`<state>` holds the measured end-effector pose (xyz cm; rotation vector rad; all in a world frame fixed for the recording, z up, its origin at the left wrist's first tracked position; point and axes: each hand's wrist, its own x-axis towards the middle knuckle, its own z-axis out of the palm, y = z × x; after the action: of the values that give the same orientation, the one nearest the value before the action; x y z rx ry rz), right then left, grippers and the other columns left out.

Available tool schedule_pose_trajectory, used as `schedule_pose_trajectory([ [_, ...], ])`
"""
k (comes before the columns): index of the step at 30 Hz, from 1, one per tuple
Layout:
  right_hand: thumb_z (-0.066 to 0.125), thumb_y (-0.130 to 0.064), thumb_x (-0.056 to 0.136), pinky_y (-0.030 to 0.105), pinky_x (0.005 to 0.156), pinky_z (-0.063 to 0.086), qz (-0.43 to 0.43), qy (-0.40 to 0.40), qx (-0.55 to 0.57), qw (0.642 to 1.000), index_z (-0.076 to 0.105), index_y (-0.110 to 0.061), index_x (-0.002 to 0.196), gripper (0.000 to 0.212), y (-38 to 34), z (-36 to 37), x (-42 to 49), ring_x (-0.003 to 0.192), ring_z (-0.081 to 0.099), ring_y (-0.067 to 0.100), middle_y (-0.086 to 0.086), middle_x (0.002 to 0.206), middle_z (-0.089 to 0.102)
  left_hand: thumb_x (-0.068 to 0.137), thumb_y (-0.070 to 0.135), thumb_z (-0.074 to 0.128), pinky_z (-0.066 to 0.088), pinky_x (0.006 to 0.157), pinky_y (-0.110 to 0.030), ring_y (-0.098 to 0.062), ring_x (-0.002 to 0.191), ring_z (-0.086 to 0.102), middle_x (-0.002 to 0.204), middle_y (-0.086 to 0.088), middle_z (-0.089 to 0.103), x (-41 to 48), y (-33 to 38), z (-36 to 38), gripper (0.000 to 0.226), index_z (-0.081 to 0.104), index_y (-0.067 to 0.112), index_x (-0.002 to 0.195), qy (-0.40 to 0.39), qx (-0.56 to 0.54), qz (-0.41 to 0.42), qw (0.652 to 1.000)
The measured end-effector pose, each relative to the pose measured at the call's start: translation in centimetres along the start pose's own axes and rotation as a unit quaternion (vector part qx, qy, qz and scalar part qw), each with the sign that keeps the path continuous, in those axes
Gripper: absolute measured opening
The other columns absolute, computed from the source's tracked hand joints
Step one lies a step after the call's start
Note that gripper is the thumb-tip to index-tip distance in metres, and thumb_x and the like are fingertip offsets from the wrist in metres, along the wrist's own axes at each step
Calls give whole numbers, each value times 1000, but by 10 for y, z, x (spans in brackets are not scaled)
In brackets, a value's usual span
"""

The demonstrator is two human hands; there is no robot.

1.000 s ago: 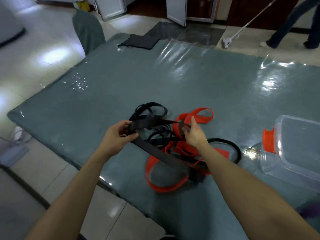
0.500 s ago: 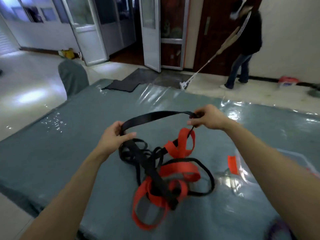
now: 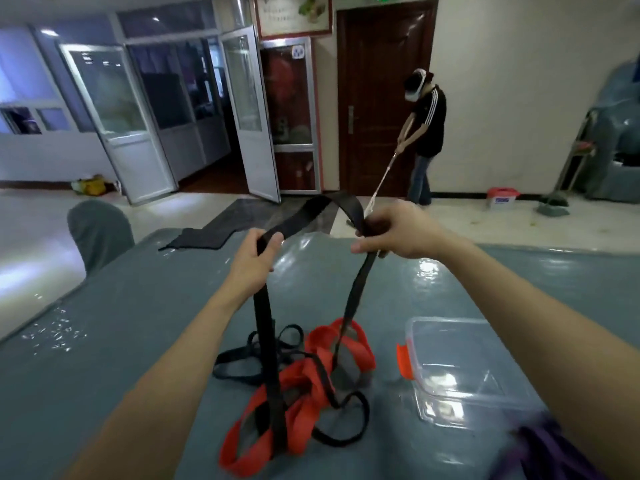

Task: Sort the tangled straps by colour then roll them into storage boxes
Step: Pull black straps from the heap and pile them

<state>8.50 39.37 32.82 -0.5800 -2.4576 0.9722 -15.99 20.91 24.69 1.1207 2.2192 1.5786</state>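
Black strap [image 3: 325,206], gripped by your left hand [image 3: 254,265] and right hand [image 3: 394,230], was tangled with red straps [image 3: 311,386]; the box [image 3: 446,321] was empty.

Pretty dim room tbh: glass doors [image 3: 117,133] open at 11 o'clock, dark wooden door [image 3: 374,98] at 12, person mopping [image 3: 428,123] at 1, covered chair [image 3: 98,230] at 10.

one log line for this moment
left hand: grips black webbing strap | right hand: grips same strap | red webbing straps: tangled beneath, unsorted
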Motion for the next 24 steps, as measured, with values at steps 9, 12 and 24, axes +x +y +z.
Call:
schedule_pose_trajectory([
  [9,90,-32,88,62,89,64,-46,175,228,957,76,4,106,43,-44,-50,-14,99,76,51,29,98,77,118,26,46,49,94,-30,-15,103,64,114,-6,69,-40,31,59,30,62,5,133,-139,-19,23,990],
  [12,85,-29,94,60,91,64,-61,178,260,947,73,9,108,42,-54,-63,-27,102,75,52,34,104,76,119,40,37,51,101,-22,-17,120,66,132,-7,69,-73,12,117,41,63,15,138,-224,-82,-71,969],
  [24,73,-13,100,25,68,65,156,39,107,981,71,9,92,23,58,-80,-117,88,83,24,12,84,82,97,76,61,35,54,-32,-18,47,39,56,-8,35,-63,0,105,68,44,18,66,-31,-83,-73,993],
])
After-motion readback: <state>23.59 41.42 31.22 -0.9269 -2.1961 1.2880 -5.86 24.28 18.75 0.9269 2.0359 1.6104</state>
